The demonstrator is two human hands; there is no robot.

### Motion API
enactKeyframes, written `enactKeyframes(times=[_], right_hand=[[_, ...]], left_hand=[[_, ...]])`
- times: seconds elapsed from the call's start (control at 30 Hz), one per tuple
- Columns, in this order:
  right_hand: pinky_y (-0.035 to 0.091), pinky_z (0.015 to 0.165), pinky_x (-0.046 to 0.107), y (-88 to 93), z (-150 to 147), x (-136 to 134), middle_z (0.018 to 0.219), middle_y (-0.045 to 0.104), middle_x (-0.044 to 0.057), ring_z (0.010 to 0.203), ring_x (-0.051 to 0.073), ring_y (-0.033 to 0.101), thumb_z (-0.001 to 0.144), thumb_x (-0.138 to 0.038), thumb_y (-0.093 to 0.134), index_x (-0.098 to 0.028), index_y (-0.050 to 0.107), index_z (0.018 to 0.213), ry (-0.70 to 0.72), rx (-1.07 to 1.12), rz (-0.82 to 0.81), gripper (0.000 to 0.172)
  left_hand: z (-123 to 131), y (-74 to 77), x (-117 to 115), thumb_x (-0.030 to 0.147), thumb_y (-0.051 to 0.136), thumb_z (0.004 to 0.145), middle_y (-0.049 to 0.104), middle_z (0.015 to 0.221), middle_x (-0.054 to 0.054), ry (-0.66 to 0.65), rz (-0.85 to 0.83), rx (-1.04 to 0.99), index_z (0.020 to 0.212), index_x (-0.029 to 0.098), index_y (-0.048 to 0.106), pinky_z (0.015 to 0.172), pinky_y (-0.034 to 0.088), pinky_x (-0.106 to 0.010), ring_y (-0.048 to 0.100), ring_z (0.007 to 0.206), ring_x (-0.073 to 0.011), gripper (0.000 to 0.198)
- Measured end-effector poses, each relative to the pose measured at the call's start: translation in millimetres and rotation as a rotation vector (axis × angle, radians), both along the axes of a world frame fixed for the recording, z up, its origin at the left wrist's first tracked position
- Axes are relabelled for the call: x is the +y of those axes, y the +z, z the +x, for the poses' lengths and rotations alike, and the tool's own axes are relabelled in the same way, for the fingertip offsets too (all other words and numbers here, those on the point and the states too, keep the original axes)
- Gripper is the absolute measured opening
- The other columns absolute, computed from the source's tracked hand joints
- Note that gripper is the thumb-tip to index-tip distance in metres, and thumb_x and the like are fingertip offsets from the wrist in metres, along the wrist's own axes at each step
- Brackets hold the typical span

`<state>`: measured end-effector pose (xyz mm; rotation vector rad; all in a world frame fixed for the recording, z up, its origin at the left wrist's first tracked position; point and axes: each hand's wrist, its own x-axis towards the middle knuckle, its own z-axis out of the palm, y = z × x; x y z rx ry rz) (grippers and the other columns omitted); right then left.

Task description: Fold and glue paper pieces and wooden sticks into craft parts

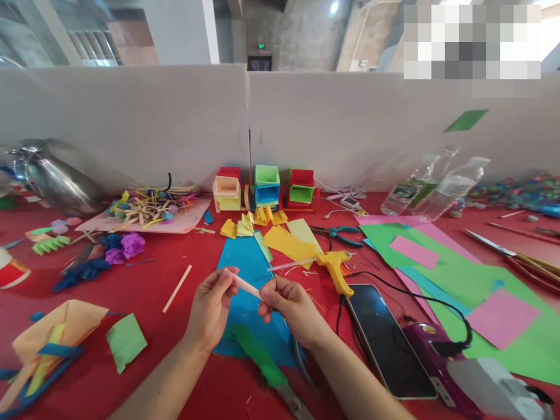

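Observation:
Between my hands is a pale craft stick (248, 287), tilted down to the right. The fingers of my left hand (214, 303) pinch its left end, and those of my right hand (284, 306) grip the right end. Beneath them lies a blue sheet of paper (238, 262). A green-handled knife (262, 356) rests just below my hands, nearest my right forearm. Beyond my right hand is a yellow glue gun (335, 268) with a clear glue stick in its back. Another pale craft stick (177, 289) lies to the left of my left hand.
Several small coloured paper boxes (266, 184) stand against the white partition (131, 116). To the right are a phone (389, 338), a purple power strip (431, 350), pliers (343, 233), scissors (516, 256), coloured paper and clear bottles (455, 184). A steel jug (61, 178) and craft scraps occupy the left.

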<state>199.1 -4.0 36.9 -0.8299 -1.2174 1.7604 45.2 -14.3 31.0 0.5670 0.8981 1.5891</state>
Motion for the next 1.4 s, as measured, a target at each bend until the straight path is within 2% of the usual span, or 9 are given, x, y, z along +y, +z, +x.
enactKeyframes(times=[0.17, 0.3, 0.43, 0.57, 0.77, 0.93, 1.1, 1.2, 1.4], right_hand=[[0.041, 0.053, 0.022, 3.9, 0.5, -2.5, 0.059, 0.064, 0.0, 0.05, 0.01, 0.055, 0.075, -0.046, 0.06, -0.017, 0.052, 0.07, 0.063, -0.064, 0.044, 0.031], [0.041, 0.06, 0.024, 2.4, -1.1, -3.9, 0.067, 0.062, 0.001, 0.062, 0.013, 0.056, 0.078, -0.047, 0.056, -0.016, 0.057, 0.075, 0.064, -0.224, 0.176, 0.032], [0.034, 0.053, 0.022, 0.4, -5.1, -5.0, 0.065, 0.057, -0.001, 0.058, 0.01, 0.047, 0.08, -0.046, 0.054, -0.016, 0.06, 0.074, -0.022, -0.348, 0.291, 0.031], [0.032, 0.048, 0.021, 1.0, -5.7, -4.6, 0.058, 0.054, -0.003, 0.05, 0.008, 0.043, 0.08, -0.045, 0.054, -0.016, 0.06, 0.066, -0.019, -0.337, 0.223, 0.032], [0.037, 0.052, 0.022, 3.1, -1.1, -4.6, 0.061, 0.062, -0.001, 0.053, 0.01, 0.05, 0.074, -0.042, 0.061, -0.017, 0.066, 0.069, 0.048, -0.196, 0.047, 0.027], [0.043, 0.061, 0.024, 4.7, -0.2, -6.1, 0.06, 0.064, 0.0, 0.058, 0.012, 0.057, 0.068, -0.039, 0.067, -0.016, 0.067, 0.069, 0.057, -0.065, -0.108, 0.023], [0.043, 0.059, 0.023, 2.0, -1.6, -7.0, 0.069, 0.066, 0.002, 0.059, 0.011, 0.059, 0.07, -0.046, 0.065, -0.014, 0.066, 0.076, 0.156, -0.03, -0.156, 0.032], [0.04, 0.054, 0.021, -2.4, -4.1, -7.1, 0.066, 0.065, 0.002, 0.056, 0.01, 0.057, 0.072, -0.046, 0.063, -0.014, 0.065, 0.08, 0.166, -0.097, -0.093, 0.033], [0.037, 0.051, 0.023, -6.2, -8.1, -7.2, 0.057, 0.056, -0.002, 0.051, 0.011, 0.049, 0.076, -0.044, 0.058, -0.017, 0.057, 0.067, 0.031, -0.34, 0.158, 0.029]], left_hand=[[-2.9, 2.1, 0.9, 0.031, 0.074, 0.063, 0.057, 0.058, 0.003, 0.027, -0.012, -0.001, 0.071, 0.016, 0.069, 0.054, 0.039, -0.016, 0.047, 0.055, -0.006, 0.018], [-1.8, -1.4, -0.3, 0.032, 0.071, 0.067, 0.052, 0.056, 0.004, 0.032, -0.003, 0.194, 0.072, 0.018, 0.069, 0.057, 0.037, -0.017, 0.044, 0.057, -0.0071, 0.016], [7.1, -4.7, -6.4, 0.032, 0.068, 0.07, 0.054, 0.059, 0.003, -0.109, 0.017, 0.349, 0.059, 0.017, 0.062, 0.074, 0.039, -0.022, 0.05, 0.07, -0.0114, 0.02], [12.8, -4.5, -10.0, 0.031, 0.07, 0.068, 0.059, 0.065, 0.003, -0.192, -0.062, 0.25, 0.063, 0.017, 0.062, 0.068, 0.04, -0.022, 0.051, 0.067, -0.0105, 0.017], [11.6, -0.4, -10.4, 0.033, 0.069, 0.069, 0.054, 0.057, 0.003, -0.301, -0.089, 0.083, 0.069, 0.016, 0.063, 0.056, 0.039, -0.023, 0.048, 0.055, -0.0096, 0.018], [8.7, -5.1, -9.7, 0.033, 0.068, 0.069, 0.053, 0.058, 0.002, -0.314, -0.058, 0.144, 0.073, 0.016, 0.066, 0.056, 0.038, -0.023, 0.047, 0.055, -0.0094, 0.018], [4.7, -7.7, -7.0, 0.034, 0.066, 0.073, 0.054, 0.058, 0.003, -0.253, -0.019, 0.274, 0.077, 0.016, 0.067, 0.055, 0.038, -0.022, 0.046, 0.055, -0.0098, 0.018], [3.5, -8.2, -4.9, 0.035, 0.064, 0.074, 0.057, 0.056, 0.002, -0.219, -0.016, 0.337, 0.079, 0.016, 0.066, 0.058, 0.039, -0.023, 0.047, 0.056, -0.0105, 0.019], [3.8, -9.6, -3.8, 0.038, 0.063, 0.075, 0.062, 0.064, 0.0, -0.186, -0.03, 0.413, 0.088, 0.015, 0.068, 0.063, 0.041, -0.023, 0.053, 0.063, -0.0123, 0.027]])
